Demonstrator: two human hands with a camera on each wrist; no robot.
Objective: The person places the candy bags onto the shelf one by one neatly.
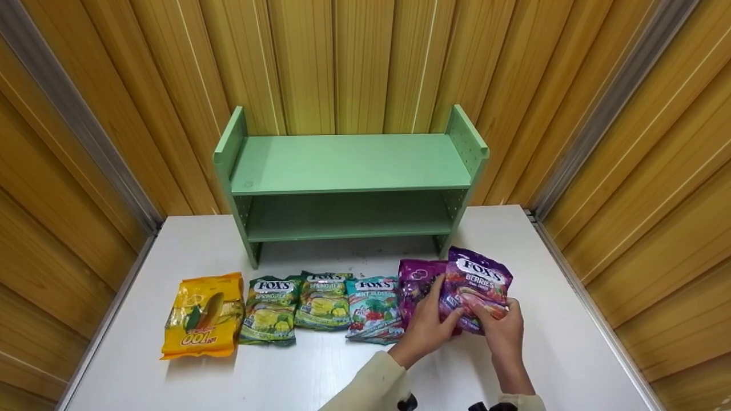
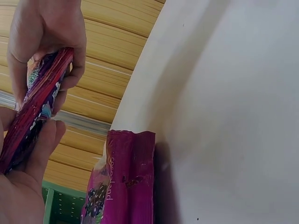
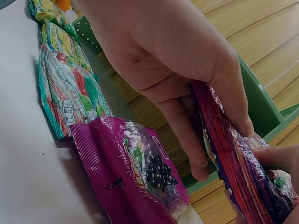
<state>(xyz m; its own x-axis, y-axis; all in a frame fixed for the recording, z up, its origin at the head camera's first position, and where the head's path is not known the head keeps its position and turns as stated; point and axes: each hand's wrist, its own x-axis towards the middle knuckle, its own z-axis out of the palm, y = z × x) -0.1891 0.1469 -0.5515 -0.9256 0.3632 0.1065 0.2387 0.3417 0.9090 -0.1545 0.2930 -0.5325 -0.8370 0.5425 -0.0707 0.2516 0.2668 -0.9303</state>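
Note:
Both hands hold a purple FOX'S Berries candy bag (image 1: 477, 277) over the right part of the table. My left hand (image 1: 425, 331) grips its left side, thumb on the lower front and fingers reaching behind. On the lower right side, my right hand (image 1: 502, 331) pinches it with the thumb across the front. Seen edge-on in the left wrist view, the bag (image 2: 35, 109) is thin and spans the two hands. A magenta blackcurrant candy bag (image 3: 135, 168) stands just left of it, partly hidden by my left hand and the held bag in the head view.
Left of the blackcurrant bag come a teal Mint Blossom bag (image 1: 374, 311), two green Springtea bags (image 1: 268, 314) and a yellow-orange bag (image 1: 203, 314) in a row. A green two-tier shelf (image 1: 351, 162) stands behind them on the white table (image 1: 308, 377). Wood-look panels surround it.

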